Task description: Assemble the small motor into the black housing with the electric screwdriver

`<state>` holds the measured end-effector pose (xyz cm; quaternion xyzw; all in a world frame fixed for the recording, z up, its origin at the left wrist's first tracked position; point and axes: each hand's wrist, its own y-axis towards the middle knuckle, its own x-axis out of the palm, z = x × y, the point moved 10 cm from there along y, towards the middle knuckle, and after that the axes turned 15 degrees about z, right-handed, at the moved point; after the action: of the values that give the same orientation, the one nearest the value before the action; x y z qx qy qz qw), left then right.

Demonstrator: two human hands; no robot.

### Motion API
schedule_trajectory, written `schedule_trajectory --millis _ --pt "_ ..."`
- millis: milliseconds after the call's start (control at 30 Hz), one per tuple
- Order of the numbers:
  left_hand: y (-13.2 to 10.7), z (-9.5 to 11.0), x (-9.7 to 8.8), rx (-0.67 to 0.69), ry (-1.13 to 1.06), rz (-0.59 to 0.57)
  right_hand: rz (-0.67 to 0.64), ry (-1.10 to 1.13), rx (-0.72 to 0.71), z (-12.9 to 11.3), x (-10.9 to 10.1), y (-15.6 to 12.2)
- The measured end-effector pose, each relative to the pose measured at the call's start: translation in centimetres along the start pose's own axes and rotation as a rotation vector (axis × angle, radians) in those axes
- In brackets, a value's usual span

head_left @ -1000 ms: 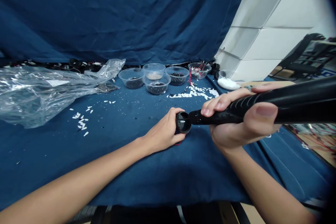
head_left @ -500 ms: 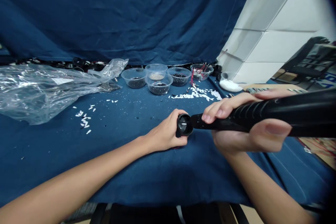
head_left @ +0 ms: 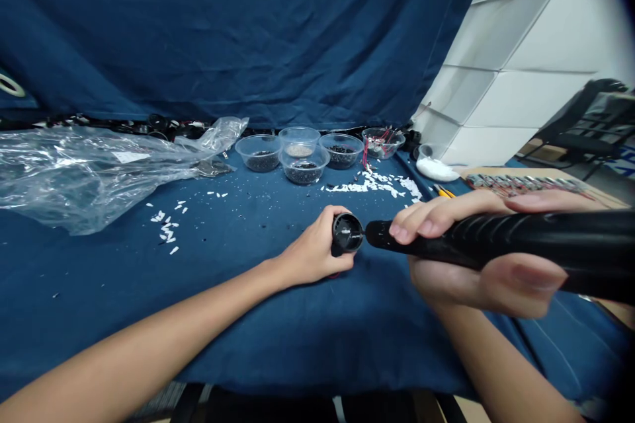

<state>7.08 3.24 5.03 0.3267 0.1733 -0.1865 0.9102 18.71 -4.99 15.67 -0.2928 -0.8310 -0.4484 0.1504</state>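
While the left hand (head_left: 312, 256) curls closed around a black round cap (head_left: 347, 232), the right hand (head_left: 459, 264) wraps fully around a thick black handheld tool (head_left: 526, 238), its rear running past the right frame edge, its thin tip just beside the cap, open blue cloth (head_left: 198, 324) below both hands

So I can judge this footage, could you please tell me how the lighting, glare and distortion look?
In the head view, light is even, glare streaks the clear plastic bag, the wide lens bows the tile wall and darkens the top right corner, and the black tool looms large near the lens.
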Motion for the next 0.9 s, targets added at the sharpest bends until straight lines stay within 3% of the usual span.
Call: schedule_trajectory --millis 100,233,367,500,633,733,900 --pt "0.1 0.0 -0.2 0.000 0.000 0.018 0.199 0.055 -0.217 -1.8 -1.5 0.9" --pt "0.0 0.2 -0.3 0.041 0.021 0.034 0.501 -0.048 -0.243 -0.4 -4.5 2.9" --pt "0.0 0.6 -0.9 0.093 0.049 0.100 0.641 -0.110 0.122 5.8 -7.9 4.4" --pt "-0.1 1.2 -1.5 0.159 0.043 0.179 0.748 -0.161 0.488 11.9 -9.7 1.9" --pt "-0.1 1.5 -2.3 0.191 0.028 0.264 0.660 -0.225 0.811 15.5 -8.4 -1.9" --pt "-0.1 1.8 -3.1 0.218 0.018 0.339 0.456 -0.244 1.072 16.8 -6.3 -4.6" --pt "0.1 2.0 -4.3 0.227 -0.003 0.416 0.081 -0.256 1.349 17.4 -3.9 -7.8"
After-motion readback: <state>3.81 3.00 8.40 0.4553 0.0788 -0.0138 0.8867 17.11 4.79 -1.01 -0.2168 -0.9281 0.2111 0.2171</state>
